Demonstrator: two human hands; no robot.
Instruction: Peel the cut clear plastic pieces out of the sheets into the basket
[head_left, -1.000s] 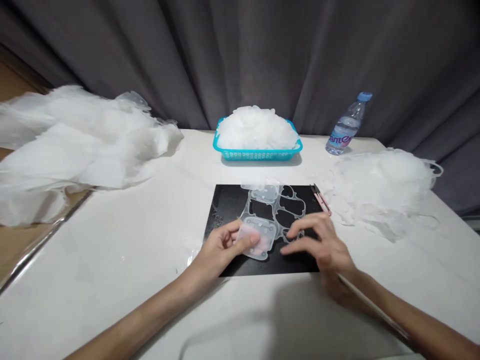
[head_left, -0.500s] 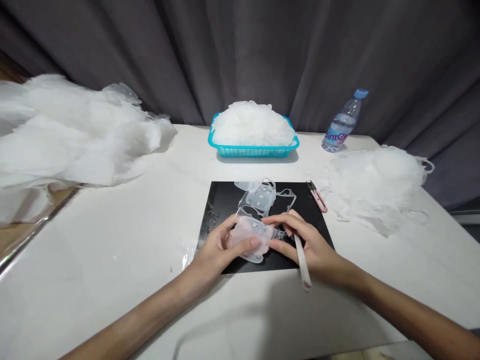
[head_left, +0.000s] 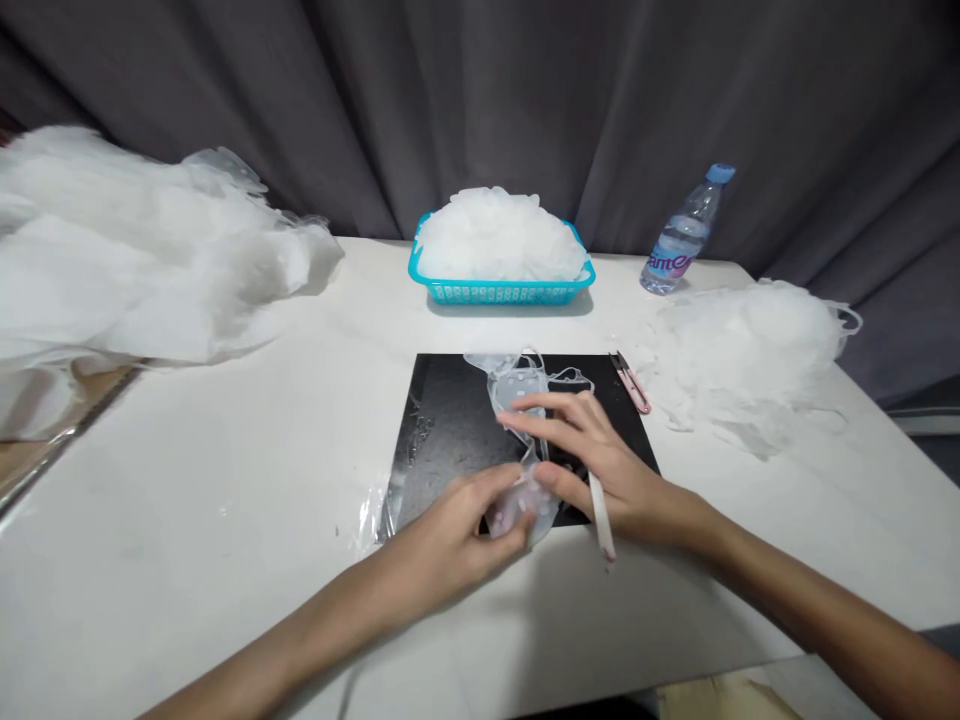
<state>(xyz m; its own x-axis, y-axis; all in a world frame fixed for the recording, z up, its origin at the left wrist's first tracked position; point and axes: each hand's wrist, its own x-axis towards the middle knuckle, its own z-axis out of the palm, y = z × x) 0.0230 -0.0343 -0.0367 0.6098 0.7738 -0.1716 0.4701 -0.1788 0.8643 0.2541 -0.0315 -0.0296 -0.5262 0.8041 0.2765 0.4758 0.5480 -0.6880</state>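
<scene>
My left hand (head_left: 476,515) pinches a translucent plastic piece (head_left: 541,507) with small raised dots, over the front edge of a black mat (head_left: 457,440). My right hand (head_left: 600,450) has a slim white stick-like tool (head_left: 601,520) tucked in its palm, its lower end sticking out towards me; the other end is hidden. The index and middle fingers of that hand reach over more of the clear plastic sheet (head_left: 517,385), which lies on the mat with thin cut-out strips. The thumb of my right hand touches the piece in my left hand.
A turquoise basket (head_left: 502,294) heaped with white translucent pieces stands at the back. Pink thread snips (head_left: 632,385) lie at the mat's right edge. A water bottle (head_left: 679,245) and a pile of plastic scraps (head_left: 750,350) are to the right; a large white plastic heap (head_left: 150,250) is left.
My left hand has moved right and towards me, turning the plastic piece down to the mat's front edge. My right hand's fingers have stretched out over the sheet, the white tool still in its palm.
</scene>
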